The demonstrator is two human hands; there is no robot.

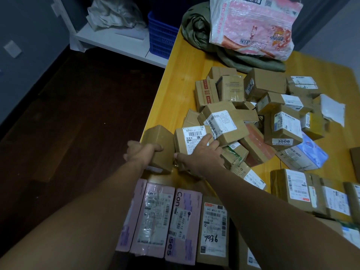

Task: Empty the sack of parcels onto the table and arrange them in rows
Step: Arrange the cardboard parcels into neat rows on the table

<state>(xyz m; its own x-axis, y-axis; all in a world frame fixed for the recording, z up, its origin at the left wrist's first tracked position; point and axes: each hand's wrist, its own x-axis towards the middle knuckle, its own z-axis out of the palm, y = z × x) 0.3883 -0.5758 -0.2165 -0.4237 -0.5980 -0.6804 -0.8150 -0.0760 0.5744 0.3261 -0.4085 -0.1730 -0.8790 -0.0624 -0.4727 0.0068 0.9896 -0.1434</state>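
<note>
My left hand [143, 152] grips plain brown box [160, 145] at table [175, 84] edge. My right hand [202, 155] clasps labelled box [190, 137] just beside it. Parcel heap [272, 114] mid-table, olive sack [196, 32] at far end.

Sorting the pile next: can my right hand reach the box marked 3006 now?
Probably, once freed: the 3006 box sits uncovered atop the pile, but the right hand holds a labelled box.

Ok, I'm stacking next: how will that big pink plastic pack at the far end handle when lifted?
The pink pack likely sags, since its film is wrinkled. The glossy wrap looks slippery. Resting on the green sack, it may slump if nudged.
</note>
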